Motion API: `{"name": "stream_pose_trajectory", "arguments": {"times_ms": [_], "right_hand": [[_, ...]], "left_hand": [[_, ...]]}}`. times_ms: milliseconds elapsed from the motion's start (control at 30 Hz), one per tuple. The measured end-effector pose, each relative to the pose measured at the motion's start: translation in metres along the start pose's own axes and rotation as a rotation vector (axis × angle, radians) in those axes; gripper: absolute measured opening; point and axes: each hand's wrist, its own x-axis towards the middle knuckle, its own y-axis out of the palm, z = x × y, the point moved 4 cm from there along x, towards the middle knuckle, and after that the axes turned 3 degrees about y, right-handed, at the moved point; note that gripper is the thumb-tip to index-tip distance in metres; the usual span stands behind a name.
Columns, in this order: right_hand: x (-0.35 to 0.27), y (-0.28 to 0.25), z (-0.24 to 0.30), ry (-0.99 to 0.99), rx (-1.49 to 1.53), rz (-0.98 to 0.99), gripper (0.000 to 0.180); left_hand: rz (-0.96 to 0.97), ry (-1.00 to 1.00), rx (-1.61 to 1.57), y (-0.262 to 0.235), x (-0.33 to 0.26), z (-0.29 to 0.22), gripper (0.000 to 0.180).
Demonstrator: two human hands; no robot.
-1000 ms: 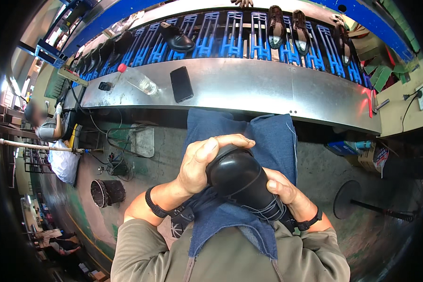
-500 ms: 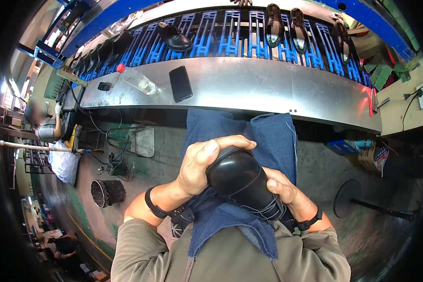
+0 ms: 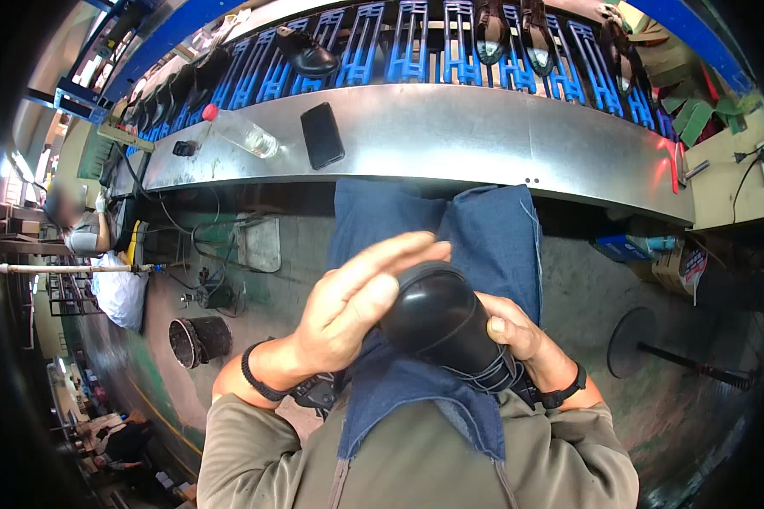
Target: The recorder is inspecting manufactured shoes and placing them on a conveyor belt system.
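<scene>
Black shoe (image 3: 440,316) sits over the denim apron (image 3: 484,229) on the lap, toe pointing up-left, long axis running down-right. Right hand (image 3: 522,335) grips its laced side; left hand (image 3: 356,297), flat and open, lies against the toe. Phone (image 3: 322,134) well beyond on metal bench (image 3: 501,140).

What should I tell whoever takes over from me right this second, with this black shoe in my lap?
Left hand: open, fingers flat, palm against the toe side of the black shoe.
Right hand: gripping the shoe from the lace side, holding it over the blue cloth on the lap.
Around: phone and plastic bottle lie on the metal bench; other shoes sit on the blue racks behind it.
Done: the shoe's toe already looks glossy.
Left: the shoe is not yet on the racks; whether it needs more work cannot be told.
</scene>
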Motion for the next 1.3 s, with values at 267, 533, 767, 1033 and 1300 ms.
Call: {"name": "stream_pose_trajectory", "arguments": {"times_ms": [267,533,767,1033,1300], "right_hand": [[0.000,0.003,-0.005,-0.031,0.023,-0.031,0.072],[0.001,-0.002,0.006,-0.038,0.043,-0.046,0.077],[-0.011,-0.020,-0.003,-0.041,0.350,-0.208,0.071],[0.003,0.007,0.036,-0.012,0.732,-0.343,0.058],[0.000,-0.001,0.042,0.002,-0.281,-0.398,0.070]], "left_hand": [[0.016,0.442,0.641,0.000,-0.002,-0.006,0.064],[-0.033,0.545,0.723,0.003,0.012,0.010,0.070],[-0.002,0.193,0.293,0.012,0.028,0.062,0.101],[0.051,0.417,0.527,0.011,0.048,0.032,0.071],[0.096,0.309,0.437,0.010,0.058,0.028,0.065]]}}
